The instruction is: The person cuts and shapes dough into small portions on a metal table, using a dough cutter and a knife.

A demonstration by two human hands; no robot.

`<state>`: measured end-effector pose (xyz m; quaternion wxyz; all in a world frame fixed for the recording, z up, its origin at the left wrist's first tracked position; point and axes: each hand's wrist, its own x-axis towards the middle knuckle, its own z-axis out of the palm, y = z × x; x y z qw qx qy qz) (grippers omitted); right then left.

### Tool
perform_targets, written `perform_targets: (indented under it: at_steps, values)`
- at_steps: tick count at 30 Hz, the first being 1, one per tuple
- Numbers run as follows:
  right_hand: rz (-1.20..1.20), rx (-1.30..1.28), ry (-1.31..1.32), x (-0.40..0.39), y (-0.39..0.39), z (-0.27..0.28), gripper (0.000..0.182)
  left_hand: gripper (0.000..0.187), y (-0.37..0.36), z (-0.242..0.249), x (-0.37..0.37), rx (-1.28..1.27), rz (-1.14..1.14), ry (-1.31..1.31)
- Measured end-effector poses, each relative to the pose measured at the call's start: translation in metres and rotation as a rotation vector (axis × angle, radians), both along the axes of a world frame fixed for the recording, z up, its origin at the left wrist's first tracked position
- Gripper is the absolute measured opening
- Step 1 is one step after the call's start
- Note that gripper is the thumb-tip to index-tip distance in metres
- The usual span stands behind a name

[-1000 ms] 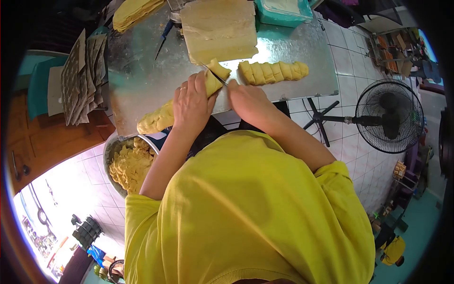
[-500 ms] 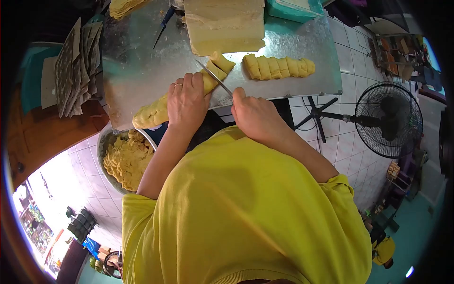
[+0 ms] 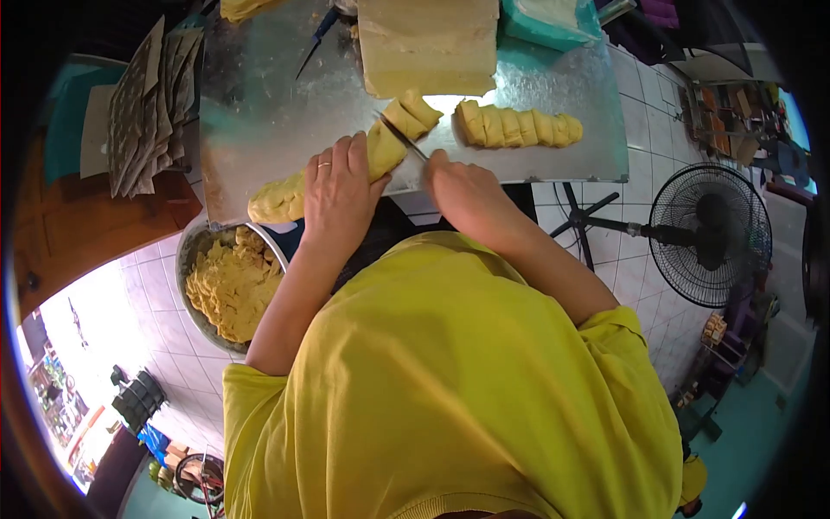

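A long yellow dough log (image 3: 278, 200) lies aslant near the front edge of the metal tabletop. My left hand (image 3: 339, 186), with a ring on one finger, is closed over its middle and hides part of it. In my right hand (image 3: 464, 192) is a knife (image 3: 403, 137), its handle hidden by the fingers. The blade crosses the log just beyond my left hand. Past the blade, cut dough pieces (image 3: 412, 112) lie close together at the log's far end. To their right rests a second row of sliced dough (image 3: 519, 127).
Behind the dough stands a pale, worn board or block (image 3: 428, 52), with a teal container (image 3: 553, 24) beside it. Another knife (image 3: 317, 41) lies at back left. A bowl of dough (image 3: 233, 285) sits below left, stacked sheets (image 3: 156, 108) at left, a fan (image 3: 709, 233) right.
The blade has shifted along the log toward my left hand, and another cut piece now shows beyond it. The view has moved slightly.
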<state>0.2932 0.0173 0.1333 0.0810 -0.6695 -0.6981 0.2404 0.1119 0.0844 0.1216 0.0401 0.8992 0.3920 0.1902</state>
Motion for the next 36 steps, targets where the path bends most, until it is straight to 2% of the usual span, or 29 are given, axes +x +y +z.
perform_targets:
  at_steps: [5,7,14,21,25,27,28,31,33,36]
  values:
    - [-0.082,-0.016,-0.009,-0.012,-0.021,0.031,0.015,0.044,0.003,-0.006,0.004,0.017,0.056,0.13]
    - [-0.074,0.026,0.096,-0.021,-0.02,0.038,0.018,0.042,0.002,-0.006,0.005,0.015,0.067,0.173]
    - [-0.026,-0.117,0.047,-0.026,-0.003,0.025,0.016,0.035,0.004,-0.007,0.003,-0.004,0.065,0.119]
    - [0.09,0.107,-0.015,-0.028,0.026,-0.007,0.01,0.038,0.008,-0.005,0.001,-0.047,0.073,0.145]
    - [0.097,0.087,-0.028,-0.019,0.008,-0.002,0.01,0.045,-0.002,0.016,-0.01,0.108,0.07,0.132]
    - [0.062,0.045,-0.011,-0.017,0.004,-0.003,0.01,0.05,0.001,0.018,-0.023,-0.201,0.088,0.329]
    - [0.017,0.017,0.001,-0.017,0.003,-0.003,0.011,0.05,0.0,0.02,-0.026,-0.204,0.086,0.338]
    - [-0.075,0.003,0.023,-0.018,0.01,-0.007,0.011,0.044,0.012,0.029,-0.028,-0.166,0.044,0.25]
    - [-0.12,0.006,0.045,-0.017,0.013,-0.011,0.011,0.042,0.016,0.038,-0.029,-0.126,0.139,0.085]
    - [-0.121,-0.029,0.018,-0.01,0.02,-0.009,0.017,0.041,0.023,0.013,-0.027,-0.128,0.16,0.14]
